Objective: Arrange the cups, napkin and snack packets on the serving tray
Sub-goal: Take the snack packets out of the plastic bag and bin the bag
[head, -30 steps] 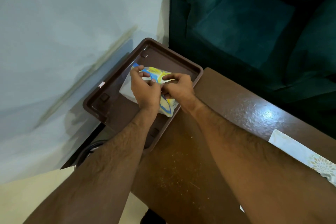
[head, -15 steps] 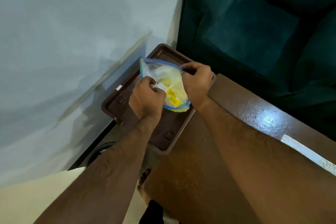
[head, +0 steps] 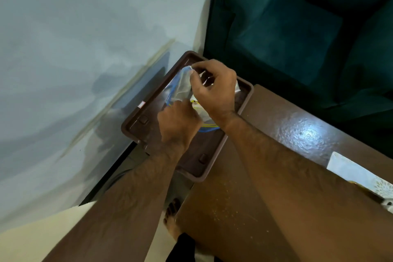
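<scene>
Teal sofa (head: 287, 34) beyond desk. Brown desk (head: 244, 208), glossy, speckled with crumbs. Brown serving tray (head: 131, 125) at desk's far-left corner, overhanging edge. Patterned napkin (head: 359, 174) on desk, right, well apart from tray. Snack packet (head: 180, 85), clear with blue edge, above tray. Right hand (head: 214, 89) fingers pinch packet top; left hand (head: 178, 121) fingers curled on its lower part.

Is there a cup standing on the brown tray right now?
No. The brown tray shows only a clear snack packet, gripped over it by the left hand and the right hand; no cup shows.
</scene>
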